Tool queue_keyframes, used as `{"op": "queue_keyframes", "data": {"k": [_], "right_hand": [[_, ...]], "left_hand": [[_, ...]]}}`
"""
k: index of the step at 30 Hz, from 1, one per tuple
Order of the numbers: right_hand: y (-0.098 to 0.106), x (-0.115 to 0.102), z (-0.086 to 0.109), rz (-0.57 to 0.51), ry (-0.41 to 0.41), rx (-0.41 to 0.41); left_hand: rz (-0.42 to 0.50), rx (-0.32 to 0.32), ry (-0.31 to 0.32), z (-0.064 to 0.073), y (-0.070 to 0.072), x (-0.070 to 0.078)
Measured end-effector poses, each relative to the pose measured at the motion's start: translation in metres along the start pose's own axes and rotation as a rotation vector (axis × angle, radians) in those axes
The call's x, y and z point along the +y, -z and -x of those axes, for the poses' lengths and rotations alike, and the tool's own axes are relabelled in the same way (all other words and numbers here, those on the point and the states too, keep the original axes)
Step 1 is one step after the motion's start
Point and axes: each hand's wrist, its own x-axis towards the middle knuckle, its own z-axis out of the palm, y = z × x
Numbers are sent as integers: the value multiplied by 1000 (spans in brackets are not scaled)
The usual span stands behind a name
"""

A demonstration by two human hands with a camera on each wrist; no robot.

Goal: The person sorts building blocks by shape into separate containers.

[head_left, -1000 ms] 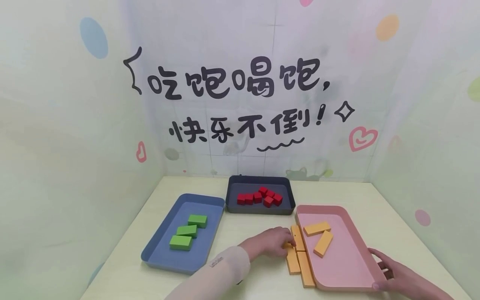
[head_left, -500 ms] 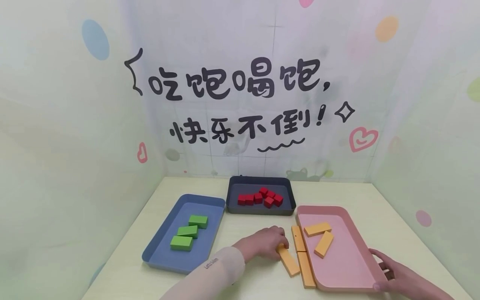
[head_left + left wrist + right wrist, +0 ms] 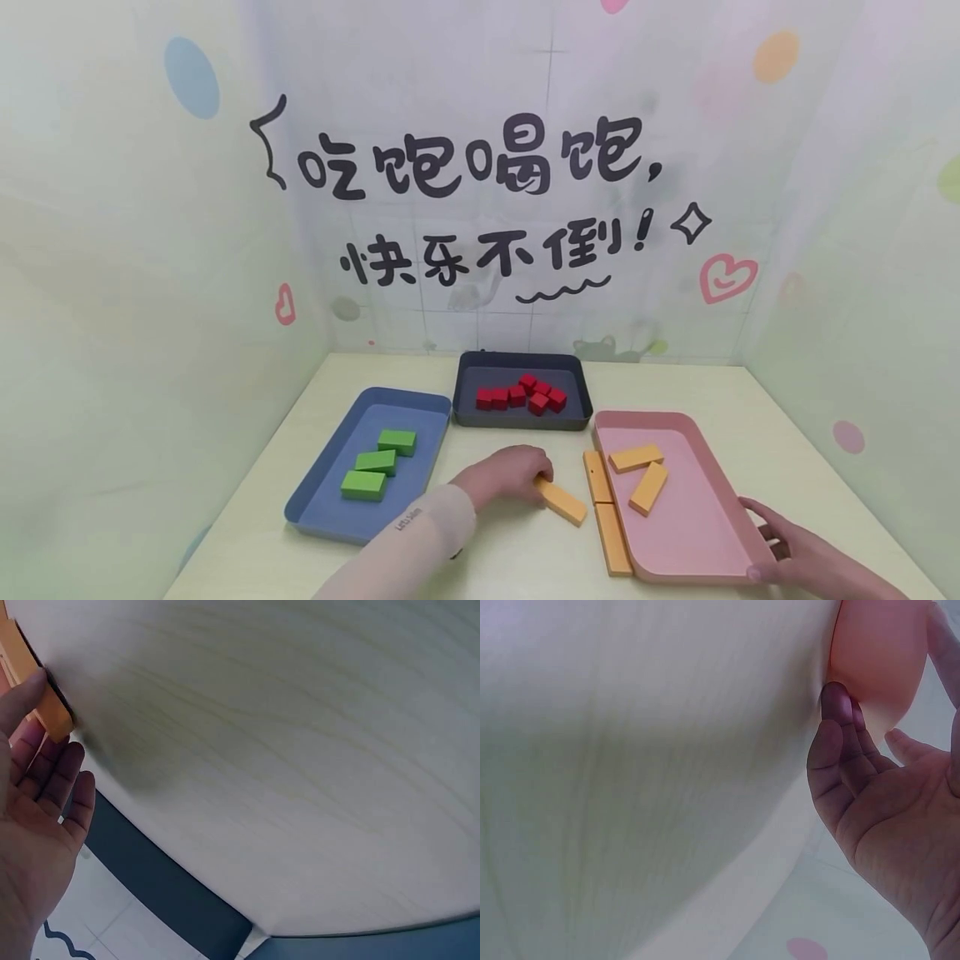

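Observation:
In the head view my left hand (image 3: 507, 475) pinches one end of a yellow-orange rectangular block (image 3: 564, 503) over the middle of the table. The left wrist view shows the thumb on one face of this block (image 3: 54, 712) and fingertips behind it. My right hand (image 3: 798, 550) holds the near right corner of the pink tray (image 3: 716, 467), thumb at the front and fingers along the side wall. Inside that tray lie two yellow-orange blocks (image 3: 648, 488). Two more blocks (image 3: 613, 540) lie end to end on the table, along the tray's left edge.
To the left stands a blue tray (image 3: 322, 500) with three green blocks (image 3: 375, 462). A dark tray (image 3: 465, 417) with several red cubes (image 3: 517, 396) is at the back, near the printed wall (image 3: 480, 325). Side walls (image 3: 847, 375) flank the pale table (image 3: 675, 383).
My left hand has drawn the block away from the row beside the pink tray, moving left and turning it. The right hand and the trays stay where they were.

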Motion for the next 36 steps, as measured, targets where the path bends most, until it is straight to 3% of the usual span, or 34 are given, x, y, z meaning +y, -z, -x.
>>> {"op": "queue_keyframes", "data": {"k": [10,13,19,25,36], "right_hand": [[0,2,0,2,18,9],[0,3,0,-3,22,10],[0,5,0,-29,6,6],[0,5,0,-28,11,4],[0,3,0,-3,23,5]], "left_hand": [[61,88,90,1,6,-12],[100,116,133,2,9,-13],[109,215,192,2,14,-13],[106,271,248,-2,17,-12],[158,361,248,-11,20,2]]}}
